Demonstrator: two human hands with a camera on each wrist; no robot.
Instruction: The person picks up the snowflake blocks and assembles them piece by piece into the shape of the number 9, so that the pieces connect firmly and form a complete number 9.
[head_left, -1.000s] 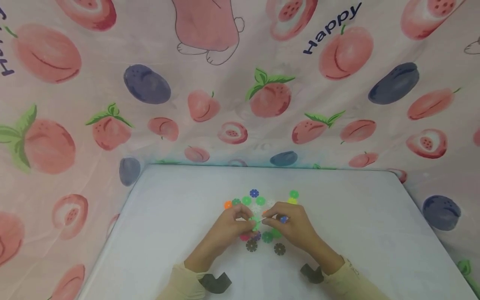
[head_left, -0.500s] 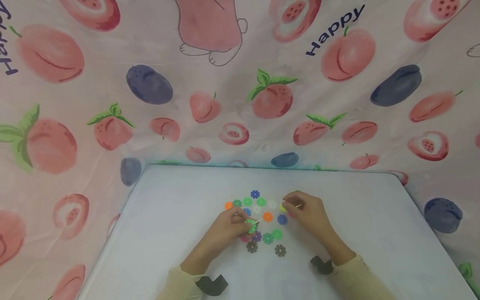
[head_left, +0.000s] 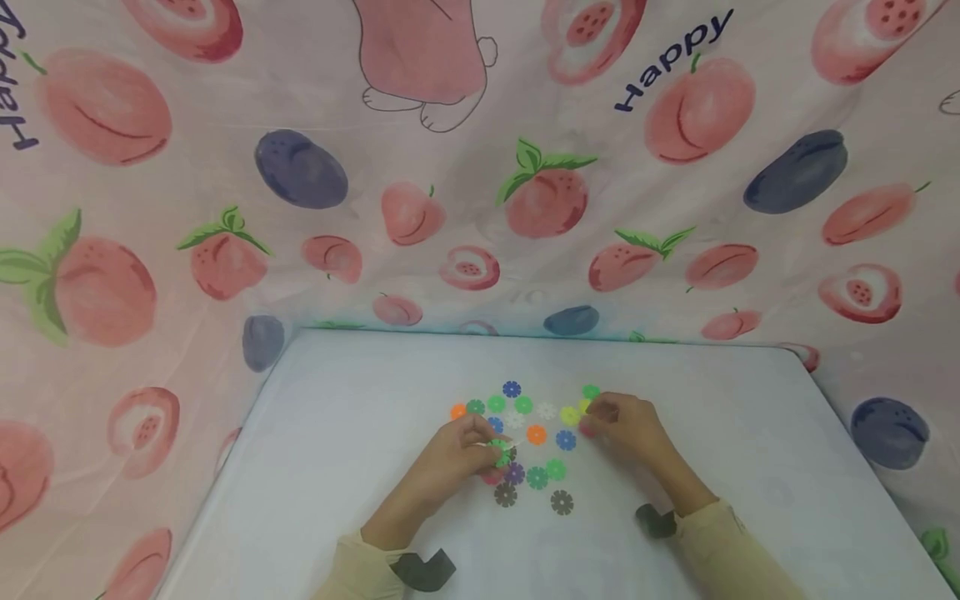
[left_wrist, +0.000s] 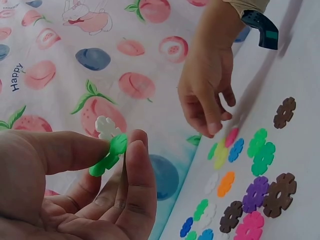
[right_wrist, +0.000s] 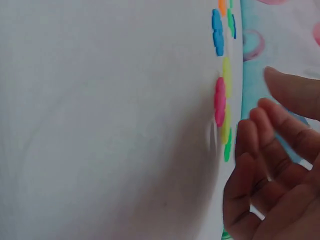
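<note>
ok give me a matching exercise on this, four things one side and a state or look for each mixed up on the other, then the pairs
1. left hand
2. right hand
3. tabletop
4. backdrop cloth

A. patterned with fruit
B. close to a yellow piece, holding nothing
C. pale, with coloured pieces lying on it
D. pinching a green piece and a white piece

Pairs: 1-D, 2-B, 3-C, 4-A

A pale pink cloth (head_left: 420,158) fills the upper part of the head view and runs down both sides. A large pink fruit print (head_left: 105,108) sits upper left, a dark blue one (head_left: 797,171) upper right. At top centre is a printed rabbit (head_left: 423,50) (its head cropped away). A white tabletop (head_left: 750,450) spreads across the lower frame.
</note>
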